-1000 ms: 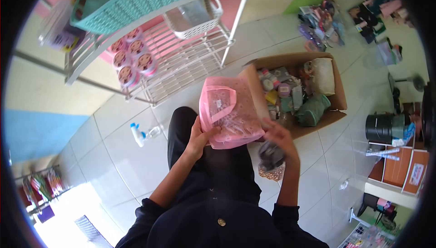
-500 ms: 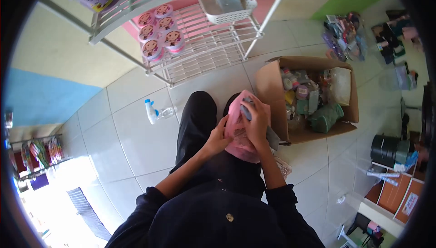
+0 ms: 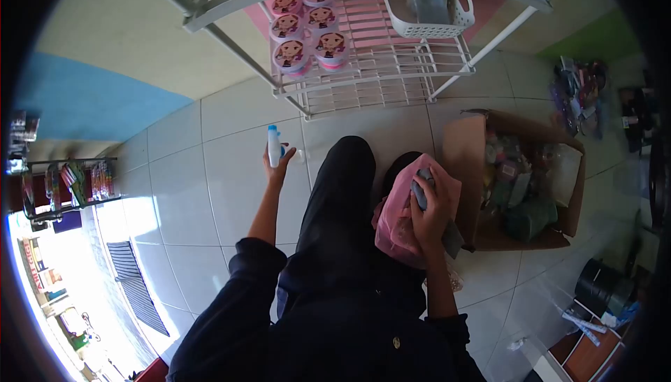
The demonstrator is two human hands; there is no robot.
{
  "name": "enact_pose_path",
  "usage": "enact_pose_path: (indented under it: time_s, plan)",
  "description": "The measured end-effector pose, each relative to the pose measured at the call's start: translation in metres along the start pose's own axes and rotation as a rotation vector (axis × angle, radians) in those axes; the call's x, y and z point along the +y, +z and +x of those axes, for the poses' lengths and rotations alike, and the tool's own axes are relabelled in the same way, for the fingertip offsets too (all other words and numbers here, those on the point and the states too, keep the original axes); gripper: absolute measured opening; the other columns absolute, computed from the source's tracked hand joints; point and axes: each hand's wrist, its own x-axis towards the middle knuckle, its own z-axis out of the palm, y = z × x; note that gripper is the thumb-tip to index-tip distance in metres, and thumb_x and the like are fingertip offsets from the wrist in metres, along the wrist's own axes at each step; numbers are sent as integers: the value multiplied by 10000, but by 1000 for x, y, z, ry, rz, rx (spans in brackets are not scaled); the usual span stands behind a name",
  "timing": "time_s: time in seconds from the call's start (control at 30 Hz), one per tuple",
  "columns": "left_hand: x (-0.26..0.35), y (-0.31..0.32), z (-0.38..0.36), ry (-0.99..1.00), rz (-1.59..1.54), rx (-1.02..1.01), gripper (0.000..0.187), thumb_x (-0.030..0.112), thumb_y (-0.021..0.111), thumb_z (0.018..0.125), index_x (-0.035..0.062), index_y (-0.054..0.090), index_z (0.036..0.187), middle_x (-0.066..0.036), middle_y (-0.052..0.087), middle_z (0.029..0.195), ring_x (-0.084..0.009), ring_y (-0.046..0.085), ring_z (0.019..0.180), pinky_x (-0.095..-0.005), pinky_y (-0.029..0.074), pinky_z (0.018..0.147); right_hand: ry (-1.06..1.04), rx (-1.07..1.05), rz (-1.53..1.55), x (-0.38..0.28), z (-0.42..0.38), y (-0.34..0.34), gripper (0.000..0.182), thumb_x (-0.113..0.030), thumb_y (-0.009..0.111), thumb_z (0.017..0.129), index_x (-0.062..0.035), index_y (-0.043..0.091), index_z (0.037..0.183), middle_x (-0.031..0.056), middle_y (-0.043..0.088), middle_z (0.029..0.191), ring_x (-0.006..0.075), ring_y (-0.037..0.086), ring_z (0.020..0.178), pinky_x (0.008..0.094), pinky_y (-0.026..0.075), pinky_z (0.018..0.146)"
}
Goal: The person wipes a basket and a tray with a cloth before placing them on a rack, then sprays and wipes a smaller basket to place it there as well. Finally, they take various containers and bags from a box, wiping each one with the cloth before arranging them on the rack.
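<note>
My left hand [image 3: 278,165] reaches out to the floor and closes on a small white spray bottle [image 3: 274,144] with a blue top. My right hand [image 3: 432,204] presses a grey cloth [image 3: 421,190] against a pink bag [image 3: 402,218] that rests on my lap. I sit on the white tiled floor in dark clothes, legs stretched ahead.
A white wire shelf [image 3: 377,74] stands ahead with several round pink tins [image 3: 307,29] and a white basket [image 3: 426,8]. An open cardboard box [image 3: 465,165] full of small goods sits at my right. A dark bucket [image 3: 604,284] stands at far right.
My left hand let go of the pink bag and reached forward to the spray bottle. My right hand stays on the bag with the cloth. The view swung left.
</note>
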Motion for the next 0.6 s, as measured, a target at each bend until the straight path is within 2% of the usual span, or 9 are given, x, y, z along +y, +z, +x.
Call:
enact_pose_path:
  time_s: [0.03,0.1,0.13,0.17,0.23,0.37,0.47,0.6]
  plan:
    - [11,8,4,-5,-1,-11,680,206,754,564,34,472,1159,-148,597,949,-288,577,829,-384,434,730,-9,7,-10,0,0,-2,299,-90,599,681,-91,586,980,153,473,1163,319,432,1084,408,294,917]
    - [40,25,10,386,299,-171,667,132,712,555,63,462,1169,-157,599,813,-328,571,755,-371,442,706,-15,18,-19,1,4,-4,304,-93,599,679,-92,586,982,148,472,1167,317,431,1085,408,289,920]
    - [44,36,14,616,395,-228,647,107,686,546,34,460,1149,-174,570,883,-281,569,812,-364,434,724,-23,21,-8,2,5,-5,309,-94,599,678,-94,585,986,145,469,1171,318,431,1084,411,288,921]
    - [58,44,13,558,468,-318,677,74,648,514,93,458,1163,-137,566,920,-325,541,866,-396,433,737,-24,25,2,2,4,-4,314,-95,598,677,-95,583,990,143,467,1175,320,431,1083,414,287,921]
    - [80,63,11,511,610,-332,643,74,640,500,125,479,1120,-104,541,939,-314,531,885,-395,440,721,-6,25,-12,4,3,-2,322,-94,603,671,-100,583,992,140,465,1177,319,433,1081,415,287,922]
    - [90,93,23,588,589,-296,530,77,643,517,129,507,1027,-65,519,955,-303,528,884,-387,441,683,50,-3,25,0,2,-2,342,-86,615,655,-116,585,994,136,463,1180,320,440,1073,424,290,921]
    - [101,106,27,644,672,-403,428,66,636,504,106,524,915,-68,524,920,-301,538,854,-390,439,640,34,4,-8,1,4,-1,356,-79,620,645,-123,582,997,132,462,1182,321,449,1057,430,294,915]
    - [114,124,35,642,732,-466,402,51,598,492,84,541,889,-75,536,843,-304,543,816,-392,444,657,49,-12,-38,0,3,-1,364,-81,623,639,-127,581,997,127,459,1186,322,456,1043,430,297,913]
